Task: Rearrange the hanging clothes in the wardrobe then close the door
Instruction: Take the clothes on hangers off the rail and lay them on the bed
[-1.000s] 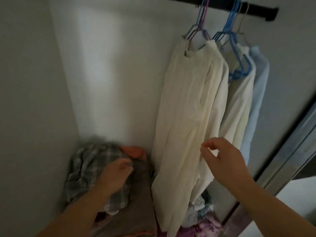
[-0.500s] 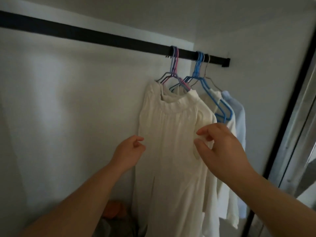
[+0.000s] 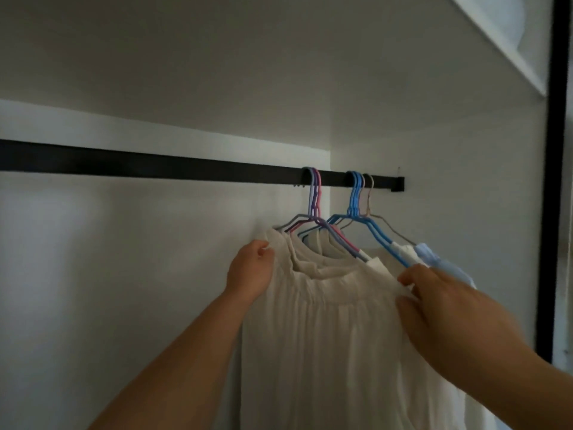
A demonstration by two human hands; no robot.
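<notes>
Where the head view looks up into the wardrobe, a cream dress (image 3: 325, 336) hangs at the front of a bunch of clothes crowded at the right end of the black rail (image 3: 155, 166), its neck on purple and pink hangers (image 3: 314, 206). Behind it more pale garments hang on blue hangers (image 3: 356, 197), and a light blue shirt (image 3: 434, 259) sits last, nearest the rail's end bracket. The left hand (image 3: 251, 271) pinches the dress's left shoulder, fingers curled into the cloth; the right hand (image 3: 449, 299) grips the right shoulder edge, thumb and fingers closed on the fabric, touching the lower arm of a blue hanger. So the dress lies stretched between the two grips, its body hanging straight down below them. It looks thin, soft and light, likely to slip or bunch if pulled by the cloth alone. A surer hold would probably be the hanger hook at the rail, which is stiff and should slide leftwards into the bare stretch. The dark door frame (image 3: 555, 212) stands at the far right, the door not yet closed.
</notes>
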